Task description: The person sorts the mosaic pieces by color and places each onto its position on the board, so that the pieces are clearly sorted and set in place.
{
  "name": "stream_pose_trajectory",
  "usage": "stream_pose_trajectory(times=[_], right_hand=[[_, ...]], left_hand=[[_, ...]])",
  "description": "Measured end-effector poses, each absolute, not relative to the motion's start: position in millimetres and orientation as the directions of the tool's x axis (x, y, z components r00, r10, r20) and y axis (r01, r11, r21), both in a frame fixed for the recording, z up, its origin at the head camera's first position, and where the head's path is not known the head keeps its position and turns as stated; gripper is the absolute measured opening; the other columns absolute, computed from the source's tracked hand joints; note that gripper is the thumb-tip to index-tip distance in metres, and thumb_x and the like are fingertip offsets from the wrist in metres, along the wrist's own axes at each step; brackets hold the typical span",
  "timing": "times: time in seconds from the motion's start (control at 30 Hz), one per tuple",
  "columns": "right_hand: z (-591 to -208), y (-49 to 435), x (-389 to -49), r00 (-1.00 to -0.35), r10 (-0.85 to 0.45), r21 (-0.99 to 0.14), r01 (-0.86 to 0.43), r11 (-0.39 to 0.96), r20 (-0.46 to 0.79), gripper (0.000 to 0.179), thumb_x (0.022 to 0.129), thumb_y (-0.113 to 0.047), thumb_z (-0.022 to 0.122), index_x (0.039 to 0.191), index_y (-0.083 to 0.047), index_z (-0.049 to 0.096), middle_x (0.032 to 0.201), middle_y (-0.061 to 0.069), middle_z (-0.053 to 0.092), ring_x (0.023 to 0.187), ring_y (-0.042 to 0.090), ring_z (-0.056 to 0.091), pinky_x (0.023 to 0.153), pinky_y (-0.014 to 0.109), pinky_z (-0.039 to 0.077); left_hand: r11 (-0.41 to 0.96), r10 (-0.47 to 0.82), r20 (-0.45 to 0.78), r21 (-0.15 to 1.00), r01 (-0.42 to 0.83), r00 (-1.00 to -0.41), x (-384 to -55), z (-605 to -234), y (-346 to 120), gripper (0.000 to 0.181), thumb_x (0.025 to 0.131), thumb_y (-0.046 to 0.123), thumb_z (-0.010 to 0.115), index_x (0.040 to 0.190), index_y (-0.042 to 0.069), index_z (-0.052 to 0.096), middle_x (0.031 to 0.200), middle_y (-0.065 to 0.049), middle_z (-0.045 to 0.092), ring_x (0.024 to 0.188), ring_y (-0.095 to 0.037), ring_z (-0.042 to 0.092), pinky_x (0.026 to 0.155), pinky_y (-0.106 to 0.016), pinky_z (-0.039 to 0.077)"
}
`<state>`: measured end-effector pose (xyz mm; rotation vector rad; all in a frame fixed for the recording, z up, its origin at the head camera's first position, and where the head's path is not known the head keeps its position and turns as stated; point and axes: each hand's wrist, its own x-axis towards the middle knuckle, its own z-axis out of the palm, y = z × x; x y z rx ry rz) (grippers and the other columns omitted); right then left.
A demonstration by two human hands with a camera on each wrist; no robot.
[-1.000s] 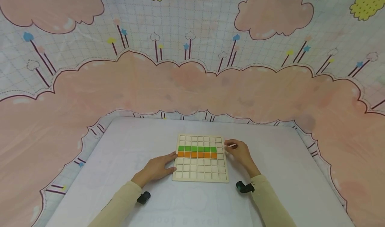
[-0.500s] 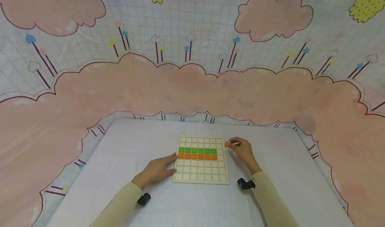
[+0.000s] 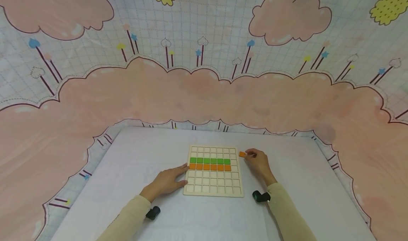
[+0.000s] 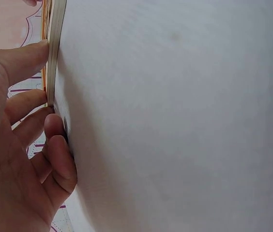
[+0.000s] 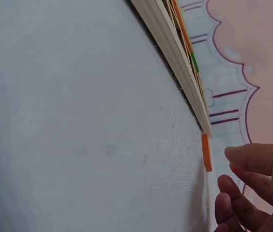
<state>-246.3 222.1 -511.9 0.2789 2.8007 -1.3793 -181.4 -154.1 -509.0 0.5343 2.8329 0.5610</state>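
A square wooden grid board (image 3: 213,189) lies on the white table, with a row of green tiles (image 3: 210,161) and, just nearer, a row of orange tiles (image 3: 210,167). At its left edge rests my left hand (image 3: 166,180), thumb and fingertips touching the side; the left wrist view shows other fingers curled below. A loose orange tile (image 5: 206,152) lies flat on the table past the board's right side. Close beside it, my right hand (image 3: 258,162) has thumb and forefinger near each other; in the right wrist view a gap separates these fingertips from the tile.
Behind the white table (image 3: 153,141) hangs a cloth (image 3: 197,92) printed with pink clouds. Black devices sit at the left wrist (image 3: 153,213) and right wrist (image 3: 261,196). Several cells of the board have no tile in them.
A loose orange tile has come into sight beside the board's right edge. My right hand has drawn slightly right, away from it. The left hand stays at the board; the head view shifts slightly.
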Motion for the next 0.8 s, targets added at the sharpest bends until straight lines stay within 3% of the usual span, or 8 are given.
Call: stream_pose_trajectory(times=[0.57,0.8], right_hand=[[-515.1,218.8,-255.0,-0.985,0.123,-0.702,0.171,0.692,-0.120,0.034,0.090,-0.021,0.065,0.120,-0.005,0.067,0.114,0.016,0.065,0.103,0.030,0.057,0.091,0.046,0.049],[-516.6,219.5,-256.4,-0.984,0.133,-0.722,0.178,0.668,-0.119,0.025,0.089,-0.016,0.067,0.111,-0.006,0.065,0.108,0.014,0.064,0.098,0.028,0.056,0.084,0.039,0.048]], left_hand=[[0.861,0.389,-0.122,0.400,0.314,-0.913,-181.6,-509.4,-153.4,0.062,0.090,0.041,0.069,0.146,0.022,0.049,0.156,0.006,0.041,0.138,-0.028,0.048,0.110,-0.052,0.044],[0.859,0.387,-0.126,0.410,0.307,-0.913,-181.7,-509.9,-153.9,0.061,0.091,0.041,0.068,0.146,0.022,0.049,0.156,0.007,0.040,0.139,-0.028,0.048,0.111,-0.051,0.043]])
